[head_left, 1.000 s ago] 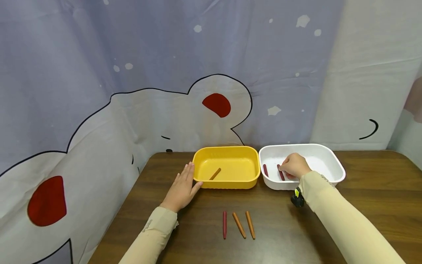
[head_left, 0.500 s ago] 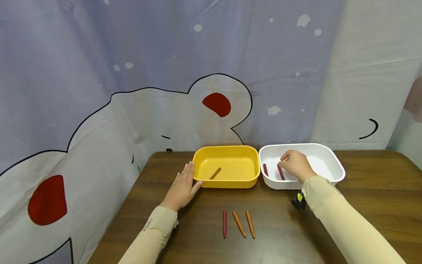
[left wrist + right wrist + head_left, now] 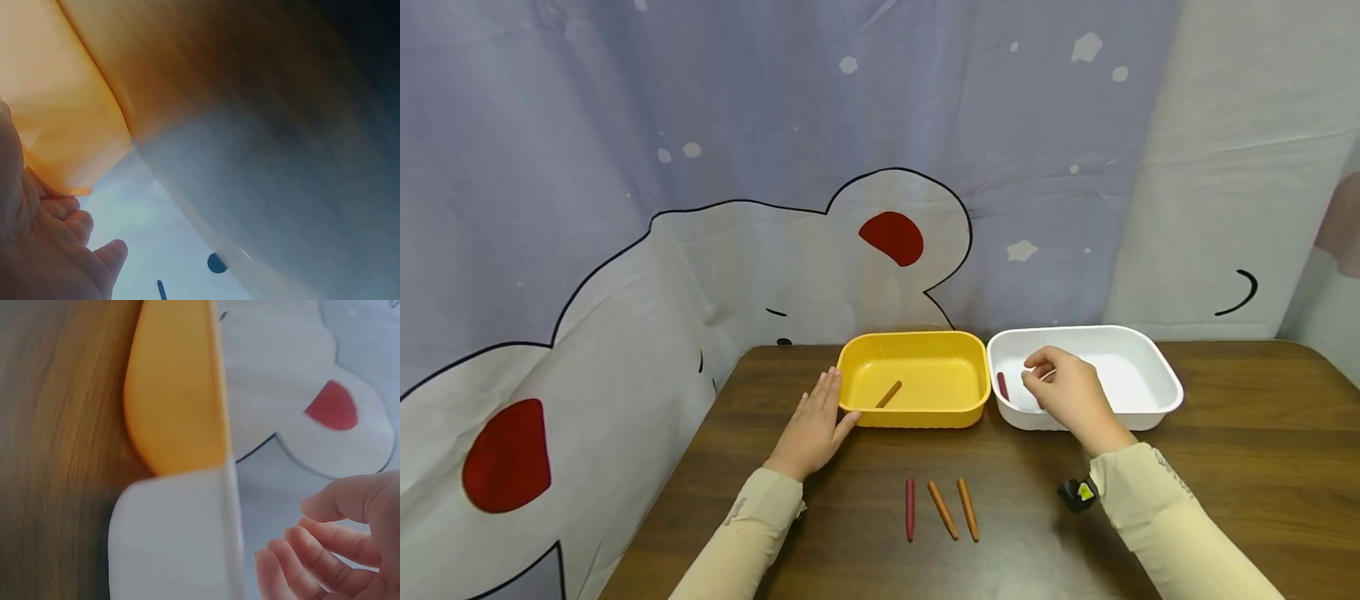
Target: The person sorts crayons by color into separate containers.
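Note:
My left hand (image 3: 811, 429) rests with straight fingers against the left end of the yellow bin (image 3: 917, 420), where a brown-orange crayon (image 3: 890, 394) lies. Over the white bin (image 3: 1138, 367) hovers my right hand (image 3: 1066, 393), fingers loosely bent, thumb and index apart. The right wrist view shows nothing between those fingers (image 3: 325, 540). One dark red crayon (image 3: 1003, 386) lies at the left inside the white bin; a second is mostly hidden under the right hand. On the table in front lie a red crayon (image 3: 910, 510) and two orange crayons (image 3: 943, 510).
Both bins stand side by side at the back of the brown wooden table (image 3: 1247, 433). A printed cloth curtain (image 3: 1045, 167) hangs right behind the table and along its left side. A black wrist device (image 3: 1078, 494) sits at the right cuff.
My right hand has let go of the red crayon in the white bin and risen slightly, drawing toward the front left with its fingers parting. The left hand stays put.

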The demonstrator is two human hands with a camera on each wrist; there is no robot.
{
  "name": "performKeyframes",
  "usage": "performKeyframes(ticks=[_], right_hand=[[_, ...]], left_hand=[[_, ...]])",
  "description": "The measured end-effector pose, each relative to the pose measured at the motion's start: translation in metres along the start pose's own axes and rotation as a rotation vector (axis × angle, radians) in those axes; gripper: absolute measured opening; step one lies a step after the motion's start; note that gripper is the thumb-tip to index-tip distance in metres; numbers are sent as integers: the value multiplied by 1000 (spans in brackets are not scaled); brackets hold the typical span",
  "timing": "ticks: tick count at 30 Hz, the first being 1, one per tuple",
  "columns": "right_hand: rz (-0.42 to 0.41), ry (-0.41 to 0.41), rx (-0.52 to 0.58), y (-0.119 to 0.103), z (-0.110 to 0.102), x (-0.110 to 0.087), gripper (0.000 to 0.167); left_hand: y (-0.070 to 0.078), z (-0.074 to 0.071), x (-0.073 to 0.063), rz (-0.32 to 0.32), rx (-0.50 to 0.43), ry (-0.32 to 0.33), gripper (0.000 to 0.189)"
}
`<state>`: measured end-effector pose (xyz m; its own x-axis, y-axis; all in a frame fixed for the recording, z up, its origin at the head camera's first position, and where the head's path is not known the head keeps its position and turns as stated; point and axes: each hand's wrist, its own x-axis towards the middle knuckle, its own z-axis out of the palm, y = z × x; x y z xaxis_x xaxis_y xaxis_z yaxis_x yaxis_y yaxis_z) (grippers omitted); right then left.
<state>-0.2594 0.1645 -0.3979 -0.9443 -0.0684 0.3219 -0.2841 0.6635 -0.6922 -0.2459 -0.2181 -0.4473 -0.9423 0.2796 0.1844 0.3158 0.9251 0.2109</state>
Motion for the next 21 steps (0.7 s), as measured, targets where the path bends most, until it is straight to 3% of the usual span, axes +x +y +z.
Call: performKeyframes(ticks=[9, 21], right_hand=[[-50, 27, 74, -22, 15, -30, 10], [-41, -126, 156, -33, 47, -57, 10]], left_hand=[[-1, 0, 0, -2, 5, -16, 78], [0, 1, -1, 2, 3, 3, 77]])
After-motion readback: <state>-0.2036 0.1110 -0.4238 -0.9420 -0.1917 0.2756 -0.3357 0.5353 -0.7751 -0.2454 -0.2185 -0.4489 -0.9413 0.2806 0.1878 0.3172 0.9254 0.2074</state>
